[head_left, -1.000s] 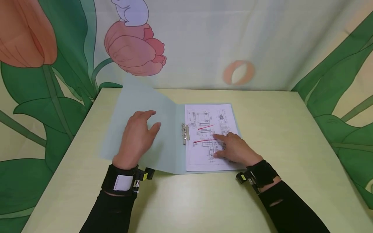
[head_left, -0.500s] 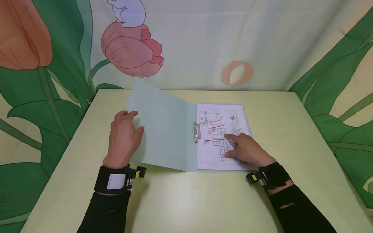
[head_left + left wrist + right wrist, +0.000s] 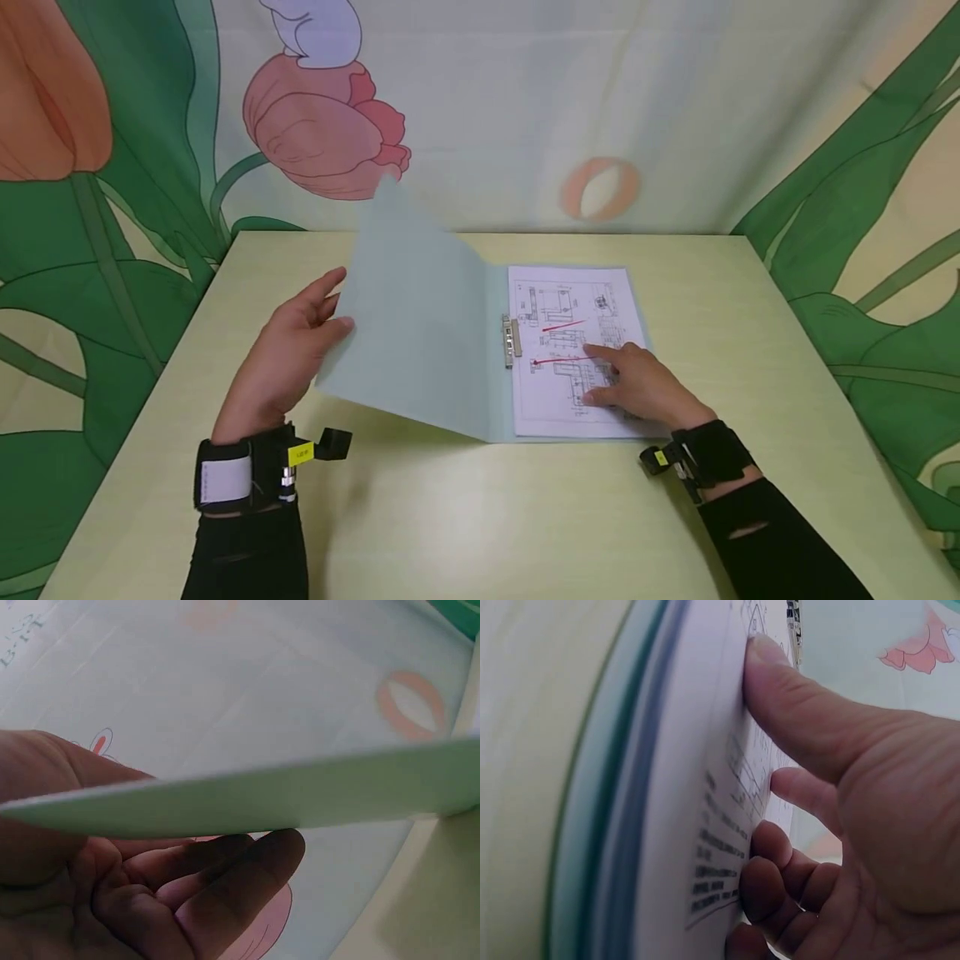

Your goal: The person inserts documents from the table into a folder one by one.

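Note:
A light-blue clip folder (image 3: 420, 333) lies spread on the table, its left cover raised at a slant. At that cover's outer edge is my left hand (image 3: 273, 362), thumb overlapping the inner face and fingers at the outside, gripping it. The left wrist view shows the cover (image 3: 300, 795) edge-on across the hand. On the right half lies a stack of papers (image 3: 547, 412) printed with technical drawings and red lines. My right hand (image 3: 641, 383) rests on the sheets with thumb and index fingertip touching the page; the right wrist view shows its other fingers bent against the paper.
A metal clip (image 3: 512, 342) sits by the folder's spine, at the papers' left edge. The folder is on a pale table (image 3: 480, 517), whose back edge meets a curtain (image 3: 487, 108) printed with flowers and leaves.
My left hand moves left and turns to take the cover's outer edge, and the cover stands up more steeply. The folder shifts right in view, then stays; my right hand remains on the papers.

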`<state>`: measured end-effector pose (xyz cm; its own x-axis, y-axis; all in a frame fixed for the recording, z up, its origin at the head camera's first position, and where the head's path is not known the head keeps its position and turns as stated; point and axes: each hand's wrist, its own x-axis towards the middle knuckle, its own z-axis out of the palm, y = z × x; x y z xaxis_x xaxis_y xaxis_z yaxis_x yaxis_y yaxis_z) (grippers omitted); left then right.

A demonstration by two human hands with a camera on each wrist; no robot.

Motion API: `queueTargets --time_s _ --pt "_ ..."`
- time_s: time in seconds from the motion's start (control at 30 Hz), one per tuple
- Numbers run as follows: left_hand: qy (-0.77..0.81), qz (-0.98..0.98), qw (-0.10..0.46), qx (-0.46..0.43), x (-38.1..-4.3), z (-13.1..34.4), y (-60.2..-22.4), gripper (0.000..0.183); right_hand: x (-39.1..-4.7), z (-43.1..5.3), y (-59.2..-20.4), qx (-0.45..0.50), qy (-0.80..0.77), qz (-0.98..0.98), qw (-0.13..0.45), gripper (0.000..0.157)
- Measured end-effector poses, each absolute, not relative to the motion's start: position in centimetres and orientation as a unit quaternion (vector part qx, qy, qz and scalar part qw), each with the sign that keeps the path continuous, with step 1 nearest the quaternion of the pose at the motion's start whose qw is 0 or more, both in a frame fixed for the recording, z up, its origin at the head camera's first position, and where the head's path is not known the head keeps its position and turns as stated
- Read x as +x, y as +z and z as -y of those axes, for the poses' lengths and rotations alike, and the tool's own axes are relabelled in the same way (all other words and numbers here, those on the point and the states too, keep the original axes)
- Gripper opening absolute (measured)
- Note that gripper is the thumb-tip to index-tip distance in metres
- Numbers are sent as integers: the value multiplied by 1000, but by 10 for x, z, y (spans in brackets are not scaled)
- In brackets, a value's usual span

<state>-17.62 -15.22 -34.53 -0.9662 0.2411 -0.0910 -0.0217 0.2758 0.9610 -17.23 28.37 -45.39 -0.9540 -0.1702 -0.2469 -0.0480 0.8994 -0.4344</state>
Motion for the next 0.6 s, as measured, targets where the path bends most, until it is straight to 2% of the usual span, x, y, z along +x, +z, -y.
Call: queueTargets --time_s 0.1,0.27,0.6 --pt "662 -727 149 103 -176 148 -343 56 -171 -281 -454 -56 -215 -965 139 85" --pt "739 -634 177 146 -176 139 -346 54 -173 -275 -457 -69 -212 -966 131 85" --pt "731 -622 138 245 -178 107 -363 56 -174 -237 -460 -84 -186 -971 124 83"
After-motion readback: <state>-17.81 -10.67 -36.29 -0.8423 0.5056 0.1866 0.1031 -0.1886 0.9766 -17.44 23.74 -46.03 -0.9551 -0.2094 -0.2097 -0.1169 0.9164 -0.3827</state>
